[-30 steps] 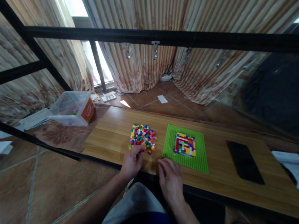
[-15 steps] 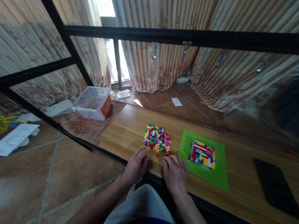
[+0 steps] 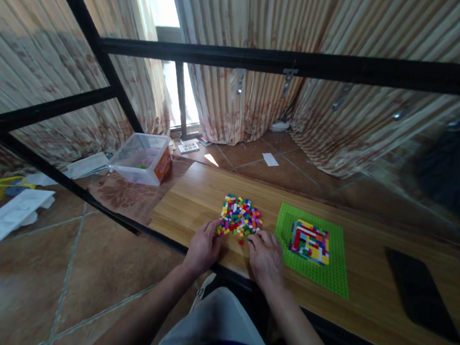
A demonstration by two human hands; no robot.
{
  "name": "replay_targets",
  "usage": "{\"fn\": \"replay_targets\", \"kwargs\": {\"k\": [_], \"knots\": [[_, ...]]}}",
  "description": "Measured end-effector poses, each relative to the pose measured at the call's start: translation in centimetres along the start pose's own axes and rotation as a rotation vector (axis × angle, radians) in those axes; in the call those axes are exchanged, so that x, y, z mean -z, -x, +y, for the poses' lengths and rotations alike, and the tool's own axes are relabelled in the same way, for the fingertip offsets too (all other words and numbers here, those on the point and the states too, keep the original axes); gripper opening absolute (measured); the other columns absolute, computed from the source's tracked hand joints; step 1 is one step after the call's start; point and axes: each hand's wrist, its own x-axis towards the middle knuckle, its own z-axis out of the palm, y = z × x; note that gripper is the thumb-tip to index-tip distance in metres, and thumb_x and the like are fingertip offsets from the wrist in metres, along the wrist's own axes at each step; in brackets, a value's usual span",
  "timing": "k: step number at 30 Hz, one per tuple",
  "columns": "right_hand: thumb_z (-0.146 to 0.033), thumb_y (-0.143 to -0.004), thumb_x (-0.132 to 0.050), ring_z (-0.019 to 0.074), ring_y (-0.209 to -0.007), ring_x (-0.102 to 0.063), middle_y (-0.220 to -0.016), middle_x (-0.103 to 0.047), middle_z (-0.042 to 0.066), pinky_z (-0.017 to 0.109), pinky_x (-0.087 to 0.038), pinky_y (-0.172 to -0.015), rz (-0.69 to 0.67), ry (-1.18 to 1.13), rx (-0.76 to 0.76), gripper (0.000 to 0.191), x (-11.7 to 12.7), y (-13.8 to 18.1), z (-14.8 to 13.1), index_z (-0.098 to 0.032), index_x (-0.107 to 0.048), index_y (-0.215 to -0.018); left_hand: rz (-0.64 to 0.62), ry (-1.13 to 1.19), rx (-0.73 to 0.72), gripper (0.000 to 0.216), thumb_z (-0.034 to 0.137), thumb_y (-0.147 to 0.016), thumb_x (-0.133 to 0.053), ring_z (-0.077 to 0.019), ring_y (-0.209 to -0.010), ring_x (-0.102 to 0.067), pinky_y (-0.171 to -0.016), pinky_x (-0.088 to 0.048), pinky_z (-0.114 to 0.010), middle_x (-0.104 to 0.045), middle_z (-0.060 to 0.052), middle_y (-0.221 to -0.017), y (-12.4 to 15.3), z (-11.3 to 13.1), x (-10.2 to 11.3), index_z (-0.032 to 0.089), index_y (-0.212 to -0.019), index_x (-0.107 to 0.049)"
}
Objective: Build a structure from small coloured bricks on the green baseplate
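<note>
Basically, left hand (image 3: 203, 245) and right hand (image 3: 265, 256) sit at the bench (image 3: 195, 201) near edge, fingers curled against the brick pile (image 3: 240, 216), probably picking through it. Can't tell if either grips a brick. Green baseplate (image 3: 325, 275) lies just right, handy.

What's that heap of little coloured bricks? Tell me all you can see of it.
The pile of small bricks is a low, loose heap of tiny plastic-looking pieces in red, yellow, green, blue, pink and white. It lies on the wooden table, left of the green baseplate and apart from it. The left hand touches its near edge with its fingertips; the right hand reaches its near right corner. One red brick lies apart, between the hands.
</note>
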Motion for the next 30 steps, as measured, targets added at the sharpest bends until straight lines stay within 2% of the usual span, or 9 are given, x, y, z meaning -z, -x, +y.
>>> {"fn": "replay_targets", "kwargs": {"k": [6,8,10,13,16,19,22,30], "knots": [[-0.021,-0.091,-0.045,0.0223,-0.091,-0.053,-0.095,-0.063,0.008,0.036,-0.042,-0.085,0.091,-0.181,-0.024,0.019,-0.2,-0.2,-0.6,-0.020,-0.064,-0.090,0.030,0.141,-0.017,0.044,0.007,-0.080,-0.048,-0.0209,-0.109,-0.058,-0.091,-0.052,-0.037,-0.057,-0.011,-0.122,0.1,0.4,0.1,0.019,-0.122,-0.053],[-0.023,-0.091,-0.044,0.0216,-0.091,-0.055,-0.094,-0.064,0.007,0.036,-0.044,-0.084,0.139,-0.302,-0.076,0.020,0.1,-0.1,-1.0,-0.020,-0.064,-0.090,0.073,0.195,-0.025,0.042,0.011,-0.082,-0.049,-0.0215,-0.114,-0.056,-0.093,-0.050,-0.037,-0.054,-0.011,-0.127,0.5,0.9,-0.1,0.019,-0.123,-0.052],[-0.027,-0.091,-0.044,0.0207,-0.090,-0.058,-0.093,-0.065,0.007,0.035,-0.045,-0.083,0.162,-0.433,-0.157,0.021,0.4,0.1,-1.5,-0.020,-0.064,-0.091,0.086,0.259,-0.010,0.041,0.015,-0.083,-0.052,-0.0211,-0.109,-0.058,-0.090,-0.051,-0.036,-0.055,-0.012,-0.125,1.0,1.9,-0.5,0.019,-0.124,-0.052],[-0.033,-0.091,-0.045,0.0197,-0.089,-0.062,-0.095,-0.068,0.007,0.034,-0.048,-0.082,0.168,-0.643,-0.319,0.025,1.0,0.6,-2.5,-0.020,-0.064,-0.099,0.007,0.458,0.095,0.035,0.022,-0.083,-0.054,-0.0175,-0.088,-0.063,-0.081,-0.053,-0.033,-0.063,-0.009,-0.109,1.5,3.7,-1.5,0.018,-0.119,-0.056],[-0.037,-0.089,-0.048,0.0201,-0.095,-0.063,-0.104,-0.069,0.008,0.034,-0.049,-0.084,0.167,-0.807,-0.438,0.032,1.8,1.4,-3.6,-0.020,-0.064,-0.112,-0.098,0.762,0.245,0.025,0.028,-0.084,-0.055,-0.0183,-0.087,-0.065,-0.081,-0.053,-0.032,-0.068,-0.007,-0.096,1.7,5.5,-2.1,0.016,-0.105,-0.063],[-0.039,-0.089,-0.049,0.0204,-0.097,-0.063,-0.106,-0.069,0.008,0.034,-0.049,-0.086,0.159,-0.881,-0.483,0.031,2.7,2.3,-4.4,-0.021,-0.068,-0.107,-0.181,0.980,0.362,0.022,0.031,-0.082,-0.059,-0.0176,-0.081,-0.065,-0.078,-0.052,-0.030,-0.070,-0.005,-0.086,1.6,6.7,-2.2,0.015,-0.094,-0.067],[-0.038,-0.088,-0.051,0.0201,-0.095,-0.063,-0.100,-0.069,0.007,0.034,-0.049,-0.085,0.180,-0.902,-0.502,0.026,3.2,3.2,-4.7,-0.023,-0.070,-0.097,-0.195,1.056,0.459,0.021,0.031,-0.075,-0.066,-0.0166,-0.078,-0.065,-0.075,-0.051,-0.026,-0.071,-0.004,-0.081,1.6,7.3,-2.1,0.015,-0.088,-0.070],[-0.033,-0.088,-0.053,0.0191,-0.097,-0.061,-0.100,-0.066,0.005,0.031,-0.049,-0.085,0.250,-0.894,-0.539,0.019,2.9,4.7,-4.2,-0.024,-0.070,-0.092,-0.214,1.134,0.652,0.023,0.031,-0.062,-0.076,-0.0136,-0.068,-0.062,-0.068,-0.049,-0.023,-0.069,-0.001,-0.070,2.4,8.2,-2.9,0.015,-0.078,-0.072]]}}
